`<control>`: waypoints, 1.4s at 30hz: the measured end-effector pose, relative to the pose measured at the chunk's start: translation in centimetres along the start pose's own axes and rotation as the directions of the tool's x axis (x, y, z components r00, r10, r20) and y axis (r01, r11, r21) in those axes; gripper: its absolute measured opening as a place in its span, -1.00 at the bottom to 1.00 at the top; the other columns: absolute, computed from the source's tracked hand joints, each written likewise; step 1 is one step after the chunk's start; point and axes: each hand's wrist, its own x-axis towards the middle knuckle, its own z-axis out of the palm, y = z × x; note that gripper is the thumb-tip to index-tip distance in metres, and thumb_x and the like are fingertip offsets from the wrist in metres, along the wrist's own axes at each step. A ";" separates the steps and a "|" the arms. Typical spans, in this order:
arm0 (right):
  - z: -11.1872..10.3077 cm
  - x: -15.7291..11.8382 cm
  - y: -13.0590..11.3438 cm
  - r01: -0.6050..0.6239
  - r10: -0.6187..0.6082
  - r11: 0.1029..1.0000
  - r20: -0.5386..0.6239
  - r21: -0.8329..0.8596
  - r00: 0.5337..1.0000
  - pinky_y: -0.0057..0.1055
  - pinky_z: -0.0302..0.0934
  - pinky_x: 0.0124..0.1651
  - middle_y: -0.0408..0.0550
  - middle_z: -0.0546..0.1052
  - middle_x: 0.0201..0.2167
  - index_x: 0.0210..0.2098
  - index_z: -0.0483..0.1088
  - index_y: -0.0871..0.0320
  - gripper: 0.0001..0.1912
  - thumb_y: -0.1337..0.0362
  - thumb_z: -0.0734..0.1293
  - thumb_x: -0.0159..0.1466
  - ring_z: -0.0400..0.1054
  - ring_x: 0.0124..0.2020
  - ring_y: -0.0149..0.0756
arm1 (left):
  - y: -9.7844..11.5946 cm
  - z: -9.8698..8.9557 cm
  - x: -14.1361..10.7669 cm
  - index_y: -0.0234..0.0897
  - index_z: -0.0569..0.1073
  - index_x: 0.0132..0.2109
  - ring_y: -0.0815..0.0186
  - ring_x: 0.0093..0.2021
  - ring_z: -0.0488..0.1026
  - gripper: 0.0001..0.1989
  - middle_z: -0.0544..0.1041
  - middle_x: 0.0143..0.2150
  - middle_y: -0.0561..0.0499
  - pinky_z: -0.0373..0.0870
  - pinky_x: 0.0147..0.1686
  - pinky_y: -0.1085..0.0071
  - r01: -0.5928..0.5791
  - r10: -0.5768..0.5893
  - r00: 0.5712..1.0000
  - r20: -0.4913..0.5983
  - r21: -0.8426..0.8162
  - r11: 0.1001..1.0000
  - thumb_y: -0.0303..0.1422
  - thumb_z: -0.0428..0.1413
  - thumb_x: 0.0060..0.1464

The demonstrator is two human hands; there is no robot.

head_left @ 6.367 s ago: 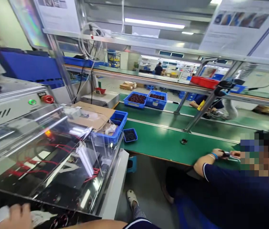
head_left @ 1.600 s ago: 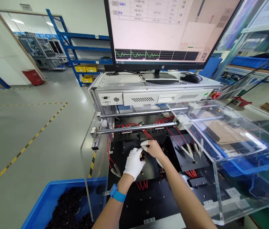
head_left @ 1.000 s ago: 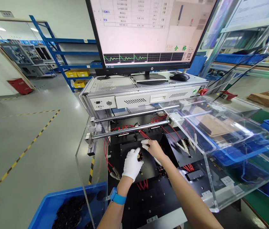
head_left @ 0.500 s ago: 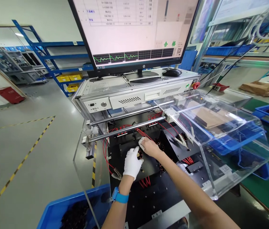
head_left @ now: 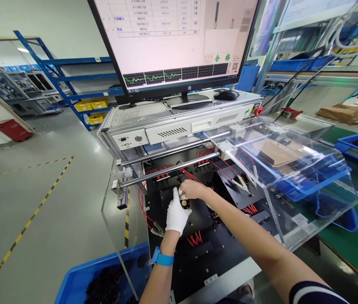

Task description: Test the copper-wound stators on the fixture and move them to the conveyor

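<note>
My left hand (head_left: pixel 178 214), in a white glove, closes round the edge of a small motor stator (head_left: pixel 185 204) with a pale round centre, on the black fixture plate (head_left: pixel 198 221). My right hand (head_left: pixel 194 189), with white covers on some fingertips, is pinched at the stator's far side, touching the left hand's fingers. What its fingertips hold is hidden. Clip leads (head_left: pixel 157 229) with red wire lie left of the plate. More clips (head_left: pixel 241 183) rest on the right-hand plate by another stator (head_left: pixel 244 177). Another wound stator (head_left: pixel 217 218) lies between the two plates.
Two steel rods (head_left: pixel 172 169) cross above the fixture. A clear hinged cover (head_left: pixel 308 169) stands at the right. A blue bin (head_left: pixel 71 274) of dark parts is at lower left. The monitor (head_left: pixel 181 90) sits behind on a white cabinet (head_left: pixel 172 133) with a red stop button (head_left: pixel 258 111).
My right hand has shifted slightly left, closer over the stator and the left hand. The whole view has tilted slightly. The left hand stays at the stator.
</note>
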 end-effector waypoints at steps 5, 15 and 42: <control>-0.7 0.1 -2.0 0.012 -0.004 0.973 0.034 -0.230 0.999 -0.40 0.17 -0.33 0.17 0.53 -0.36 -0.35 0.49 0.32 -0.79 0.43 0.25 0.07 0.40 -0.30 -0.15 | -0.1 0.1 0.0 -0.21 -0.15 0.27 0.17 -0.15 0.45 -0.04 0.48 -0.12 -0.15 0.30 -0.21 0.38 -0.024 0.025 1.000 0.007 -0.039 0.999 -0.45 0.22 -0.22; 3.3 -1.7 0.7 -0.060 0.197 0.856 -0.216 0.513 0.956 -0.47 0.22 -0.35 -0.06 0.51 -0.54 -0.48 0.49 0.24 -0.81 0.28 0.28 0.09 0.37 -0.45 -0.33 | -0.4 0.5 0.0 -0.17 -0.18 0.28 0.13 -0.10 0.42 0.01 0.46 -0.08 -0.15 0.30 -0.20 0.35 -0.008 0.007 1.000 -0.012 -0.077 0.997 -0.45 0.23 -0.24; 7.6 -4.3 3.2 -0.156 0.730 0.491 -0.307 0.857 0.611 -0.32 0.19 -0.05 0.03 0.41 -0.15 -0.12 0.33 0.21 -0.61 0.29 0.29 0.03 0.32 -0.15 -0.27 | -4.8 -0.3 -1.9 -0.21 0.35 0.04 0.27 0.01 0.36 -0.65 0.40 0.04 -0.06 0.32 0.01 0.30 -0.223 0.157 0.973 -0.169 -0.503 0.835 -0.39 -0.06 0.09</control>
